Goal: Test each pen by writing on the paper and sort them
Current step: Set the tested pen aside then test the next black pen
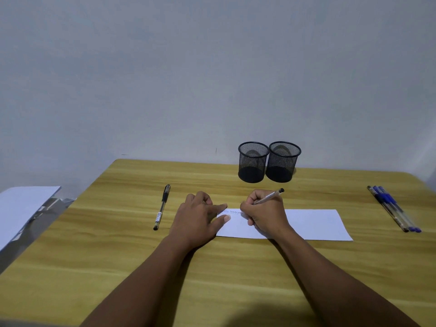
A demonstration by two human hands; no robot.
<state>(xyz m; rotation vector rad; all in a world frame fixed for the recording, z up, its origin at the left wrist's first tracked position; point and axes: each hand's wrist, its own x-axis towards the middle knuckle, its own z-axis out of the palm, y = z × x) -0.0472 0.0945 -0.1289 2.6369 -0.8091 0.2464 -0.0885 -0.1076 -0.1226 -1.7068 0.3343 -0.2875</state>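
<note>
A white strip of paper (313, 224) lies on the wooden table (118, 256) with a short line of scribbles near its top left corner. My right hand (264, 214) grips a clear pen (271, 196), its tip hidden behind the fingers at the paper. My left hand (200, 217) rests flat on the paper's left end, thumb and forefinger spread. A black capped pen (161, 207) lies left of that hand. Three pens (392, 208), blue-capped and dark, lie together at the right.
Two black mesh pen cups (253, 162) (283, 161) stand side by side at the back of the table, with nothing showing inside. White sheets (21, 208) lie on a grey surface off the table's left edge. A plain wall stands behind.
</note>
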